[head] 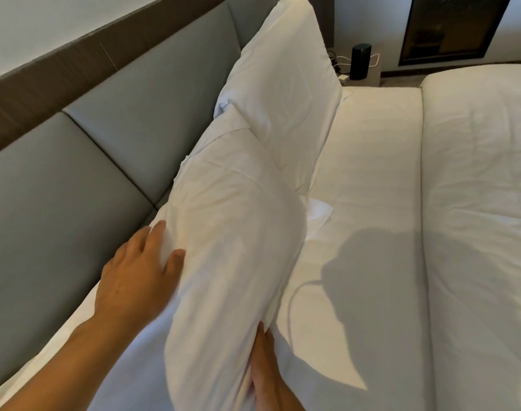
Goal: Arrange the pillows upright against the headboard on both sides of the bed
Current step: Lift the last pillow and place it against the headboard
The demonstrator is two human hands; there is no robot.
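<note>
Pillows: two plump white cotton ones, both along the grey padded headboard (111,137) at the left edge of the bed.

Near white pillow (223,262) is tilted, its long side leaning toward the headboard, its lower edge on the white fitted sheet (366,149). Far white pillow (286,84) stands upright against the headboard, its top corner above the brown wood trim (30,84). The two touch; the near one's far end overlaps the far one's base.

Hands, both on the near pillow:
- left hand (134,274): fingers spread, pressing the pillow's headboard-side face, wedged between pillow and headboard padding.
- right hand (268,369): partly cut off at the bottom edge, fingers pinching the fabric at the pillow's near bed-side edge.

Room: narrow gap between near pillow and headboard, taken up by the left hand. To the right, open flat sheet, then the folded-back white duvet (476,203), its fold edge running parallel to the headboard, well apart from the pillows. A shadow falls across the sheet.

Beyond the far bed edge: black cylindrical device (359,62) with white cables on a low stand, near the far pillow's corner. Dark framed panel (449,25) on the wall behind.

Containers: none visible.
</note>
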